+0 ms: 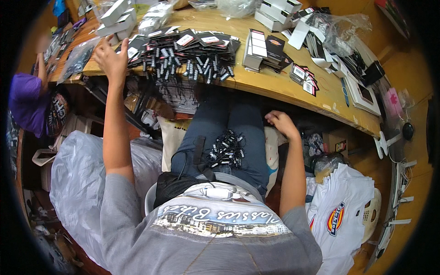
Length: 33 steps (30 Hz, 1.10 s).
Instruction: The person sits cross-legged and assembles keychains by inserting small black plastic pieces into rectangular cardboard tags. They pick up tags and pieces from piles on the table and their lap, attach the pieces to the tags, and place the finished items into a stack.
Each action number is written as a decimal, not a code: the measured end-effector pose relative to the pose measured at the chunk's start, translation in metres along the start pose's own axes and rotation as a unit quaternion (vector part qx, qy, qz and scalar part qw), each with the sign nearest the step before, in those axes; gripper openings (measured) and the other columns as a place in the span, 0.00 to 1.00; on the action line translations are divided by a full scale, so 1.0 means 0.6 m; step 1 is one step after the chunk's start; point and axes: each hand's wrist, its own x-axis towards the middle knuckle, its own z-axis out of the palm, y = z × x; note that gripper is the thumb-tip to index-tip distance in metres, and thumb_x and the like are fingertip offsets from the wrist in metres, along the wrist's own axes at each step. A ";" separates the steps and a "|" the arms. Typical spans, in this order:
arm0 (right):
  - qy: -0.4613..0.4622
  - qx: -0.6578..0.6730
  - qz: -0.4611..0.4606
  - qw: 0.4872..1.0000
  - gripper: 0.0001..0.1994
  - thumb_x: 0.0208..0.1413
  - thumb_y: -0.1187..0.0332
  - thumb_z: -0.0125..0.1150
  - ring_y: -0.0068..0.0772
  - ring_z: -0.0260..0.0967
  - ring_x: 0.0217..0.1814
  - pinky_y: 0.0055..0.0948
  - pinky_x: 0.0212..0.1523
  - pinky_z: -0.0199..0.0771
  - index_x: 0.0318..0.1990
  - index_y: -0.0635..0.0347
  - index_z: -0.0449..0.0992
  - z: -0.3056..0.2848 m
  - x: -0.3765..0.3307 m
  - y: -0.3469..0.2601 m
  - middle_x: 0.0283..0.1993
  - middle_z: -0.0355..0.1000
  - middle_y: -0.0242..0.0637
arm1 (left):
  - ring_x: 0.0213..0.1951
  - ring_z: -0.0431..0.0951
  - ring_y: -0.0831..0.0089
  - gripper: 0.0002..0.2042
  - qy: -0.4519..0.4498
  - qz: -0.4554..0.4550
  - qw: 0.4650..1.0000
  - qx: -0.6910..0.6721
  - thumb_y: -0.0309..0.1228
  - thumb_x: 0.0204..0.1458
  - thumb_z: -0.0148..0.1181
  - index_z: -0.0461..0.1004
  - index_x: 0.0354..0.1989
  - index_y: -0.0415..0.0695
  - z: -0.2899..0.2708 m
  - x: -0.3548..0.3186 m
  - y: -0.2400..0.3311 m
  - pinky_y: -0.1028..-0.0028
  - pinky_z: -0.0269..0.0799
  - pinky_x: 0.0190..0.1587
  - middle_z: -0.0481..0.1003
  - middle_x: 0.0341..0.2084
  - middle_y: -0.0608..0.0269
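Note:
My left hand (111,59) is raised over the left part of the table's front edge, its fingers and thumb spread and nothing in them. Just right of it lies a broad heap of black hang tags (201,43) with white labels, their black strings and small plastic ends drooping over the front edge. Beside my right thigh, below the tabletop, my right hand (283,123) has its fingers curled together; whether anything is between them is hidden. A tangle of black tag strings (227,150) with small printed plastic ends rests on my lap, touched by neither hand.
The wooden table (256,87) also bears upright stacks of tags (255,49), loose labels (304,79), white boxes (275,16) and clear plastic bags. White T-shirts (341,206) are piled at my right. A big grey plastic bag (78,183) bulges at my left, near another person in purple (28,103).

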 end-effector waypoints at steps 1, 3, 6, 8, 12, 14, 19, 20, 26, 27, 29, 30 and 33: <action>0.015 -0.008 0.031 0.999 0.14 0.49 0.63 0.45 0.38 0.66 0.37 0.28 0.38 0.63 0.35 0.64 0.70 0.019 0.042 0.060 0.33 0.69 0.45 | 0.39 0.61 0.62 0.20 0.024 0.026 0.999 -0.042 0.42 0.39 0.57 0.66 0.39 0.45 -0.020 -0.007 0.028 0.65 0.54 0.44 0.65 0.31 0.56; 0.073 -0.054 -0.010 0.996 0.16 0.51 0.61 0.46 0.31 0.62 0.39 0.24 0.36 0.64 0.44 0.62 0.65 0.051 0.106 0.151 0.42 0.65 0.40 | 0.37 0.62 0.64 0.17 0.027 0.042 0.988 -0.144 0.37 0.41 0.56 0.66 0.38 0.42 -0.059 -0.025 0.051 0.68 0.54 0.43 0.65 0.30 0.57; 0.183 -0.022 0.018 0.983 0.19 0.50 0.60 0.47 0.34 0.58 0.47 0.28 0.41 0.63 0.48 0.59 0.61 0.108 0.212 0.304 0.51 0.58 0.40 | 0.36 0.62 0.67 0.12 -0.025 0.025 0.976 -0.216 0.31 0.43 0.54 0.66 0.36 0.40 -0.074 -0.051 0.097 0.73 0.56 0.40 0.65 0.29 0.59; 0.205 -0.005 0.062 0.977 0.19 0.50 0.60 0.47 0.34 0.58 0.47 0.28 0.41 0.63 0.48 0.58 0.61 0.118 0.254 0.310 0.51 0.58 0.40 | 0.34 0.62 0.70 0.11 -0.034 0.022 0.973 -0.226 0.30 0.43 0.54 0.66 0.35 0.40 -0.083 -0.069 0.100 0.74 0.56 0.38 0.64 0.28 0.61; 0.244 -0.064 0.056 0.966 0.19 0.49 0.60 0.48 0.34 0.58 0.47 0.28 0.41 0.63 0.48 0.58 0.61 0.109 0.297 0.303 0.51 0.58 0.40 | 0.29 0.59 0.83 0.11 -0.055 0.018 0.969 -0.242 0.30 0.46 0.54 0.65 0.37 0.41 -0.106 -0.088 0.107 0.83 0.54 0.33 0.64 0.28 0.69; 0.250 -0.083 0.061 0.963 0.19 0.49 0.60 0.48 0.34 0.58 0.47 0.28 0.41 0.63 0.48 0.58 0.61 0.097 0.298 0.298 0.50 0.58 0.40 | 0.29 0.59 0.83 0.10 -0.068 -0.001 0.955 -0.287 0.28 0.45 0.54 0.66 0.36 0.42 -0.112 -0.096 0.109 0.84 0.53 0.32 0.64 0.28 0.70; 0.252 -0.103 0.058 0.961 0.19 0.49 0.61 0.48 0.34 0.58 0.47 0.28 0.40 0.63 0.47 0.58 0.61 0.060 0.292 0.290 0.50 0.58 0.41 | 0.30 0.59 0.83 0.09 -0.097 -0.016 0.925 -0.368 0.24 0.45 0.53 0.65 0.35 0.42 -0.121 -0.121 0.115 0.86 0.53 0.33 0.63 0.30 0.70; 0.250 -0.105 0.058 0.961 0.19 0.49 0.61 0.48 0.34 0.58 0.47 0.28 0.40 0.63 0.47 0.58 0.61 0.055 0.292 0.287 0.50 0.58 0.41 | 0.32 0.60 0.83 0.09 -0.096 -0.007 0.919 -0.381 0.22 0.44 0.53 0.65 0.35 0.41 -0.122 -0.126 0.127 0.86 0.54 0.36 0.64 0.31 0.69; 0.250 -0.115 0.070 0.959 0.19 0.48 0.61 0.49 0.34 0.58 0.47 0.28 0.40 0.63 0.47 0.58 0.61 0.076 0.299 0.261 0.50 0.58 0.41 | 0.30 0.62 0.81 0.07 -0.144 0.057 0.887 -0.434 0.17 0.42 0.51 0.64 0.32 0.39 -0.131 -0.146 0.177 0.85 0.56 0.32 0.65 0.30 0.64; 0.253 -0.114 0.072 0.958 0.19 0.48 0.61 0.49 0.34 0.58 0.46 0.29 0.40 0.63 0.47 0.58 0.62 0.081 0.301 0.254 0.50 0.58 0.41 | 0.29 0.62 0.80 0.07 -0.157 0.076 0.879 -0.443 0.17 0.42 0.50 0.64 0.31 0.38 -0.137 -0.152 0.183 0.85 0.56 0.30 0.65 0.30 0.63; 0.256 -0.116 0.073 0.957 0.19 0.48 0.61 0.49 0.35 0.59 0.46 0.29 0.40 0.63 0.47 0.57 0.62 0.084 0.304 0.247 0.50 0.59 0.41 | 0.25 0.65 0.76 0.07 -0.266 0.075 0.830 -0.483 0.15 0.38 0.51 0.66 0.27 0.38 -0.142 -0.186 0.199 0.81 0.59 0.26 0.67 0.22 0.61; 0.257 -0.117 0.072 0.957 0.19 0.48 0.61 0.49 0.35 0.59 0.46 0.29 0.40 0.63 0.47 0.57 0.62 0.083 0.306 0.243 0.50 0.59 0.41 | 0.23 0.66 0.73 0.06 -0.378 0.095 0.785 -0.482 0.16 0.37 0.52 0.67 0.26 0.37 -0.144 -0.204 0.207 0.79 0.61 0.26 0.67 0.21 0.60; 0.259 -0.118 0.070 0.956 0.19 0.47 0.62 0.49 0.35 0.59 0.46 0.29 0.39 0.64 0.47 0.57 0.62 0.083 0.302 0.238 0.50 0.59 0.41 | 0.32 0.70 0.62 0.14 -0.616 0.165 0.623 -0.453 0.28 0.41 0.56 0.66 0.37 0.37 -0.105 -0.277 0.231 0.71 0.64 0.34 0.69 0.29 0.54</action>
